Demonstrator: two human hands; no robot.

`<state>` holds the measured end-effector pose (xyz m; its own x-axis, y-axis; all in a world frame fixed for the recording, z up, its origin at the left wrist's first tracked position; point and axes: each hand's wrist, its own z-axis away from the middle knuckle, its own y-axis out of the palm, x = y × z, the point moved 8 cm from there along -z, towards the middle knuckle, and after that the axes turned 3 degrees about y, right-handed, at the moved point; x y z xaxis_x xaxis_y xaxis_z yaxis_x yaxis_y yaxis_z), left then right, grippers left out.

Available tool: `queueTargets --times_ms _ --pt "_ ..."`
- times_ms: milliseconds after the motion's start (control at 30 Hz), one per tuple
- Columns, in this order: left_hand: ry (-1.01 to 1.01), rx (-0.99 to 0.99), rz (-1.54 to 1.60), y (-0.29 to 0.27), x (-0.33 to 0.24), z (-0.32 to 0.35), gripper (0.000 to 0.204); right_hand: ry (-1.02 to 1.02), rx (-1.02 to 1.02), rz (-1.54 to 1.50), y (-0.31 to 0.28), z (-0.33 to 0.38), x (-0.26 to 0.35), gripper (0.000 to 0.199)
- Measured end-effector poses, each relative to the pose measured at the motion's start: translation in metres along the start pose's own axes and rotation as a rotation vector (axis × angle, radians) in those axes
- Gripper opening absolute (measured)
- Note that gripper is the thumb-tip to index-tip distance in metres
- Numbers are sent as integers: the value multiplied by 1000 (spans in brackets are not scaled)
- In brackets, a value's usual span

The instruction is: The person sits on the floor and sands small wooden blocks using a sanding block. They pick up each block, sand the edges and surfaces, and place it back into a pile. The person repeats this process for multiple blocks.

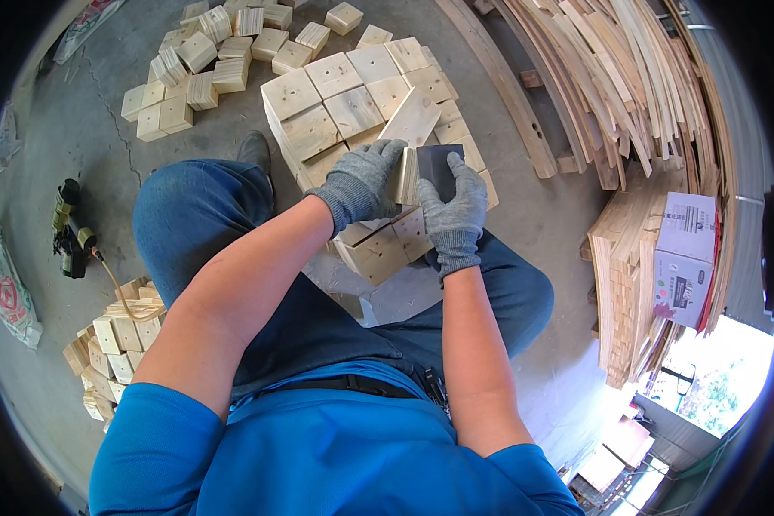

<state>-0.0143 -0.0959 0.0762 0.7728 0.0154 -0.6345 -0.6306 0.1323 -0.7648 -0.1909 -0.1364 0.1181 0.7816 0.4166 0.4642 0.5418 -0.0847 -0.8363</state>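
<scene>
Gloved in grey, my left hand [363, 179] is closed round a pale wooden block [408, 179] with layered edges, held upright above the near part of a block stack. My right hand [457, 215], in a matching glove, grips a dark grey sheet of sandpaper [439, 168] between thumb and fingers, close against the block's right side. Whether the sheet touches the wood there, I cannot tell. Just beyond both hands, a flat piece of wood [413, 118] lies tilted on the stack of wooden blocks [335, 76], whose tops show small dark holes.
Loose wooden blocks [198, 53] lie in a heap at the far left. More are piled [112, 344] by my left side, near a black power tool [70, 228] with a hose. Long wooden strips [576, 77] and a printed carton [686, 258] on stacked timber line the right.
</scene>
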Motion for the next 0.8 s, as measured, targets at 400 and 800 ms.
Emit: queueTargets --times_ms 400,800 --pt "12 -14 1 2 1 -1 116 2 -2 -8 -1 1 0 66" --pt "44 -52 -35 3 1 -2 109 0 -16 -20 -1 1 -2 66"
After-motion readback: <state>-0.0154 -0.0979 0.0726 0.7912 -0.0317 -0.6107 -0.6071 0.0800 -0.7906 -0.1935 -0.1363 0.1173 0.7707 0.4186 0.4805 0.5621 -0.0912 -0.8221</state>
